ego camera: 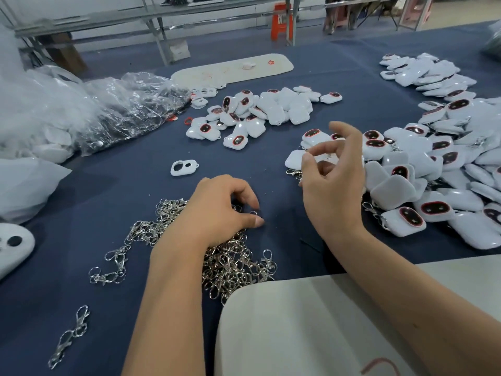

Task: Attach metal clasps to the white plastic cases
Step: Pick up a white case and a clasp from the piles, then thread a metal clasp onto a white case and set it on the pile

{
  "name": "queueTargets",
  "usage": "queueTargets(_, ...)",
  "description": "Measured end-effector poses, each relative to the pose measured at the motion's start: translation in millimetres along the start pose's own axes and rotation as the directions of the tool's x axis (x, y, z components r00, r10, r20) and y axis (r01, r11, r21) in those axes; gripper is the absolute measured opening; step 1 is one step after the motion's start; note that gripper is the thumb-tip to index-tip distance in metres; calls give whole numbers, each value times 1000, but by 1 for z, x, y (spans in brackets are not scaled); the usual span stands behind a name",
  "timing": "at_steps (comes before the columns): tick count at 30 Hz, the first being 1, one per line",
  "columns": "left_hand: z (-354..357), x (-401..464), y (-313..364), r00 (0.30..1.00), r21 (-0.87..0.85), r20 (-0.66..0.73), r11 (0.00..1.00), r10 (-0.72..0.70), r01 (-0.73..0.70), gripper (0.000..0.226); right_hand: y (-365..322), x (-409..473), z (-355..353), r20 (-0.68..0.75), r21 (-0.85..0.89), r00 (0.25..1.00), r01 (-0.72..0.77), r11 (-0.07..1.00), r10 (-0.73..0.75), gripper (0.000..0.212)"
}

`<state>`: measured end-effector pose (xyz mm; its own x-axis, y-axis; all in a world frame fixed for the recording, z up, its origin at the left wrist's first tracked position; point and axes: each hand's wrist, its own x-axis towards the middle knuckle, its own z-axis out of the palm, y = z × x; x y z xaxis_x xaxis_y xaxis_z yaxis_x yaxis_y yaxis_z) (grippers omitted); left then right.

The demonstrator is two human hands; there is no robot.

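Left hand [217,210] curled into clasp pile [227,264], picking one, grasp unclear; right hand [332,169] loose, empty, above finished cases [423,191].

Workshop background: furniture and surfaces.
Dark blue table covering [113,185]; grey metal bench [151,19] at 11 o'clock; orange stool [282,21] at 12 o'clock; pale floor.

I find no text, label, brand or number that I can read anywhere in view. The long pale oval board [233,68] at the far side of the dark blue cloth-covered table [113,185] bears small red marks, too blurred to make out. The pale rounded board [311,327] under my right forearm carries a red curved stroke, partly cut off.
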<state>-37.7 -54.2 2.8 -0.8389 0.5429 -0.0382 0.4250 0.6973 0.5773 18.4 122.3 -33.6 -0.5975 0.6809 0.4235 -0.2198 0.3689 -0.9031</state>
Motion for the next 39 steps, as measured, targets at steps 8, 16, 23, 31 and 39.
queueTargets(8,2,2,-9,990,-91,-144,996,-4,-9,21,-4,17,54,572,-437,803,471,767,-167,36)
queueTargets(16,-4,6,-23,853,-258,-486,964,-191,69,18,1,46,109,779,-575,614,616,538,129,58)
queueTargets(23,-1,8,-15,874,-701,-353,713,-335,-11,14,-11,35,89,708,-626,705,597,501,44,48)
queueTargets(31,-2,6,-3,902,-896,-177,444,-393,18,14,-27,13,38,640,-506,764,346,790,76,15)
queueTargets(39,7,9,9,916,-925,-203,374,-345,-64,10,-13,-5,11,612,11,760,-282,959,216,20)
